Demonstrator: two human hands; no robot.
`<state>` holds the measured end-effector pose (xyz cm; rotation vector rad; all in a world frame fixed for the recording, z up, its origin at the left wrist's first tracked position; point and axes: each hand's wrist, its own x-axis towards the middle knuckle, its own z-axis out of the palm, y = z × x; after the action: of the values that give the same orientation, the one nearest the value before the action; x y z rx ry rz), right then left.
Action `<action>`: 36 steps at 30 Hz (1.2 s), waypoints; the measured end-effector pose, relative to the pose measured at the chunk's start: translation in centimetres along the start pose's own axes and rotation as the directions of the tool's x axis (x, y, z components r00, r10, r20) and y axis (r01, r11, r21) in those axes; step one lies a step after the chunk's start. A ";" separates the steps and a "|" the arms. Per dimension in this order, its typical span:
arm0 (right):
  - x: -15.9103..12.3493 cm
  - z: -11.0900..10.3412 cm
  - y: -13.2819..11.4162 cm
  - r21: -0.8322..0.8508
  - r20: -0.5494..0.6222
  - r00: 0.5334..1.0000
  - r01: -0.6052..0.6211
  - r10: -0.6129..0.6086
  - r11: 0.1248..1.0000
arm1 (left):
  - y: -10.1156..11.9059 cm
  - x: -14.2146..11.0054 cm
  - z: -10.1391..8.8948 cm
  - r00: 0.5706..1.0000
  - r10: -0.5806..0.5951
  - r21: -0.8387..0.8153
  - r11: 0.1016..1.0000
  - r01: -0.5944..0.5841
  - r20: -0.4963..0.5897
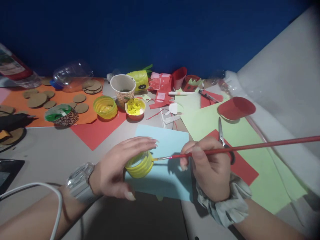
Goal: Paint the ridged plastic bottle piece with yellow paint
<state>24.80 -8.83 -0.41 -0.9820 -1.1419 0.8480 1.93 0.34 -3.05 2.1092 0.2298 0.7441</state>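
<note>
My left hand (117, 163) is curved around a small clear plastic cup section (140, 165) streaked with yellow paint, fingers over its top and far side. The cup section is over a light blue sheet (172, 143). My right hand (210, 163) pinches a long red paintbrush (183, 155), its handle reaching out to the right. The yellow-tipped bristles touch the right side of the cup section. Behind them stand a small cup of yellow paint (135, 107), a patterned paper cup (123, 88) with dark liquid, and another yellow-painted clear ring (105, 107).
Scissors (221, 131) lie on red and green paper (270, 190) beside my right hand. Cardboard discs (37, 100) and a plastic bottle (72, 75) rest on an orange sheet at left. Red and yellow paper crafts (160, 81) line the back by a blue panel. A white cable (60, 206) crosses my left forearm.
</note>
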 end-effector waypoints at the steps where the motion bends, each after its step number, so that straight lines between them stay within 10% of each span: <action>1: -0.1 0.0 0.0 -0.009 0.017 1.000 0.006 -0.005 1.000 | 0.0 0.0 0.0 1.000 0.003 0.000 1.000 -0.003 -0.001; 22: -0.4 -0.3 0.1 -0.055 0.377 0.894 0.284 -0.243 0.957 | 0.1 0.0 -0.3 1.000 -0.006 0.000 1.000 0.006 -0.001; 36: -0.3 -0.2 -0.5 -0.131 0.340 0.895 0.349 -0.289 0.928 | 0.1 0.1 0.0 1.000 -0.019 0.000 1.000 0.019 -0.011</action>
<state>24.93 -9.32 -0.01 -0.7932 -1.6361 0.6476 1.99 0.34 -2.92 2.1002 0.2554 0.7449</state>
